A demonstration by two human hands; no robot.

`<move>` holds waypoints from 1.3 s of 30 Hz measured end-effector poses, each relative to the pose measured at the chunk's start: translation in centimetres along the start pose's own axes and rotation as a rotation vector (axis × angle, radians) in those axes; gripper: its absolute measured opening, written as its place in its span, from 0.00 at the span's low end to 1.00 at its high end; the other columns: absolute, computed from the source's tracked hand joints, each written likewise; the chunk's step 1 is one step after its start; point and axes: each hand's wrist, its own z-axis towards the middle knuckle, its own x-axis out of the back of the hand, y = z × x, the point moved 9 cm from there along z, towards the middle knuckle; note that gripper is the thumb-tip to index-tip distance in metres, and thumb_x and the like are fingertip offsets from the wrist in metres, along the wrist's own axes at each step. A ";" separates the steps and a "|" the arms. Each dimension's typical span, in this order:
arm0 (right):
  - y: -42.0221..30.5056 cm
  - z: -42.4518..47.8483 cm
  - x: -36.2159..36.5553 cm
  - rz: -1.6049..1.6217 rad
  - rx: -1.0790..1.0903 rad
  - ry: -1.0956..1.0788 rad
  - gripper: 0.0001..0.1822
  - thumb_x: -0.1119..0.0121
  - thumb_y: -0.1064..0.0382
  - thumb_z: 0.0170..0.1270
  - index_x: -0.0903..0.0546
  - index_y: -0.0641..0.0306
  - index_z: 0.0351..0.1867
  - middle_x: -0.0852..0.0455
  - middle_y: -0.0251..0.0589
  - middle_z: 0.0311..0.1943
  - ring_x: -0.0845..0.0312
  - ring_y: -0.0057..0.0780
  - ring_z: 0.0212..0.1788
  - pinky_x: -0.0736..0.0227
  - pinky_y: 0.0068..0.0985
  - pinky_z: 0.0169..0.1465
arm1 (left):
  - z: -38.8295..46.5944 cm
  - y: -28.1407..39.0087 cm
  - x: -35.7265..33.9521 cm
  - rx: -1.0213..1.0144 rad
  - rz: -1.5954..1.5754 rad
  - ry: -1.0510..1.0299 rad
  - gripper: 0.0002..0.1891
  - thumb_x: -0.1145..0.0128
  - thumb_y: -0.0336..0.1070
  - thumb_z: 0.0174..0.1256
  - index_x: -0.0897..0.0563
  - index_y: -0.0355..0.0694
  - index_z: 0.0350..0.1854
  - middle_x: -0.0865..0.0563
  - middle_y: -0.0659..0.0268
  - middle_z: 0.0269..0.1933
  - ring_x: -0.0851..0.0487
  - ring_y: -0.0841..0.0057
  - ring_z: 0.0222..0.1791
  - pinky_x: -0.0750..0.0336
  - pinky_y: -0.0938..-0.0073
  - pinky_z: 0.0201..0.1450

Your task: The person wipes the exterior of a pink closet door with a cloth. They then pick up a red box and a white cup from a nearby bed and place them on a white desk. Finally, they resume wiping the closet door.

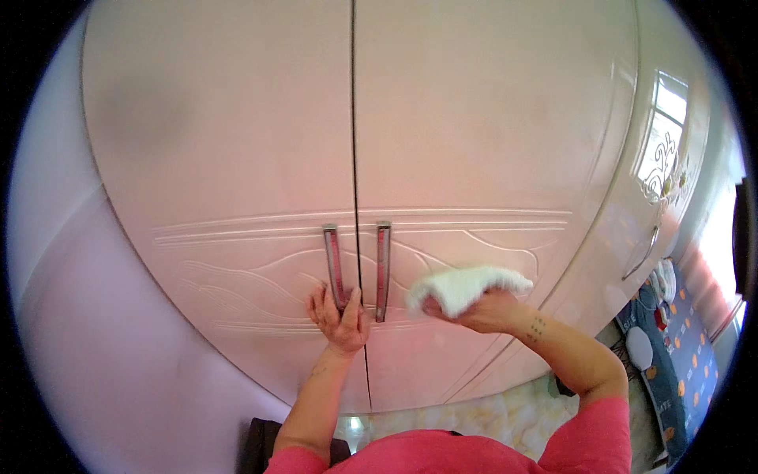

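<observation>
A glossy pale wardrobe door (237, 148) on the left meets a second wardrobe door (474, 130) at a dark vertical gap. Each carries a metal-edged bar handle, the left handle (335, 260) and the right handle (383, 272). My left hand (340, 320) is at the lower end of the left handle, fingers spread around it; whether it grips the handle cannot be told. In my right hand (488, 311) is a white cloth (468, 287), slightly blurred, against or close to the carved panel of the right door.
Another wardrobe door with a curved handle (645, 252) and a mirror-like panel (666, 130) stands at the right. Beyond it is a bed with a blue patterned cover (690, 349). A plain wall (89, 332) borders the left. Dark objects (260, 444) sit low by my left arm, above marbled floor (503, 415).
</observation>
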 end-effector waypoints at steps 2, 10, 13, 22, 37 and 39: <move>1.7 -2.8 -2.1 0.226 -0.064 -0.102 0.22 0.48 0.46 0.63 0.31 0.37 0.59 0.31 0.30 0.60 0.36 0.35 0.61 0.44 0.41 0.64 | 0.1 0.7 -0.3 -0.014 0.000 -0.020 0.18 0.48 0.39 0.60 0.22 0.44 0.53 0.32 0.46 0.60 0.37 0.47 0.64 0.50 0.43 0.65; 10.8 6.3 22.2 -0.371 -0.245 0.685 0.30 0.43 0.55 0.51 0.29 0.43 0.60 0.33 0.32 0.63 0.43 0.41 0.65 0.48 0.41 0.63 | -0.1 -0.2 0.4 0.035 0.022 -0.001 0.19 0.48 0.41 0.57 0.21 0.52 0.53 0.29 0.53 0.59 0.35 0.54 0.64 0.51 0.48 0.67; 11.1 11.1 28.6 -0.432 -0.233 1.014 0.24 0.46 0.61 0.52 0.25 0.49 0.55 0.27 0.39 0.57 0.39 0.44 0.62 0.42 0.43 0.60 | -0.1 0.1 0.1 0.018 0.014 0.018 0.19 0.48 0.40 0.57 0.21 0.50 0.52 0.30 0.53 0.59 0.35 0.53 0.64 0.50 0.47 0.65; -4.8 32.2 18.9 0.497 0.078 0.558 0.20 0.46 0.63 0.52 0.24 0.54 0.50 0.27 0.42 0.58 0.33 0.40 0.57 0.39 0.41 0.56 | 0.0 0.3 0.0 0.008 -0.020 0.029 0.21 0.48 0.40 0.57 0.23 0.51 0.56 0.28 0.54 0.60 0.34 0.55 0.64 0.49 0.49 0.66; -8.2 27.9 19.4 -0.425 0.194 0.697 0.24 0.45 0.54 0.53 0.26 0.46 0.54 0.32 0.28 0.62 0.45 0.32 0.66 0.54 0.38 0.67 | -0.2 0.3 0.1 -0.006 0.021 -0.006 0.23 0.49 0.38 0.55 0.24 0.51 0.57 0.30 0.53 0.60 0.36 0.52 0.64 0.47 0.44 0.64; -4.1 25.2 22.1 -0.392 0.118 0.705 0.23 0.48 0.53 0.57 0.27 0.48 0.57 0.33 0.30 0.63 0.45 0.33 0.68 0.54 0.41 0.68 | -0.2 0.0 0.2 -0.003 0.013 -0.032 0.23 0.48 0.38 0.54 0.24 0.51 0.56 0.31 0.52 0.61 0.36 0.53 0.64 0.48 0.45 0.64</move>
